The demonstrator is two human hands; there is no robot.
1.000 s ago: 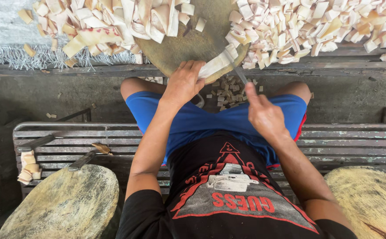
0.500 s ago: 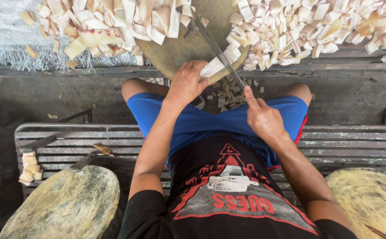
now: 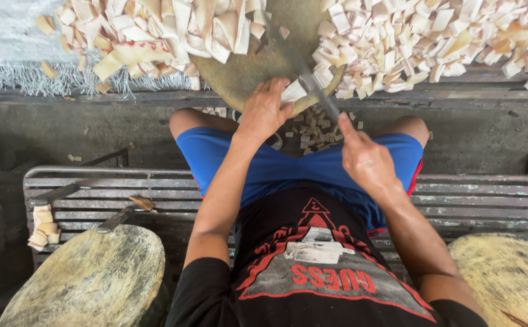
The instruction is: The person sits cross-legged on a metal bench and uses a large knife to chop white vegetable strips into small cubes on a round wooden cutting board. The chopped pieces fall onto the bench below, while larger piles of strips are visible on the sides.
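Observation:
My left hand (image 3: 266,111) grips a pale flat piece (image 3: 293,91) at the near edge of a round chopping block (image 3: 258,66). My right hand (image 3: 364,158) is closed on the handle of a long dark knife (image 3: 309,80), whose blade slants up and left over the block and meets the pale piece beside my left fingers. Heaps of cut pale pieces lie on the left (image 3: 155,33) and on the right (image 3: 433,39) of the block. I sit on a metal slatted bench (image 3: 94,194).
Small offcuts (image 3: 312,130) lie on the ground between my knees. Two more round blocks stand near me, left (image 3: 88,281) and right (image 3: 512,278). A second knife (image 3: 115,219) and a stack of pale pieces (image 3: 43,225) rest on the bench at left.
The knife blade has swung up and left over the block and come down onto the pale piece. My left hand has stayed on the piece at the block's edge.

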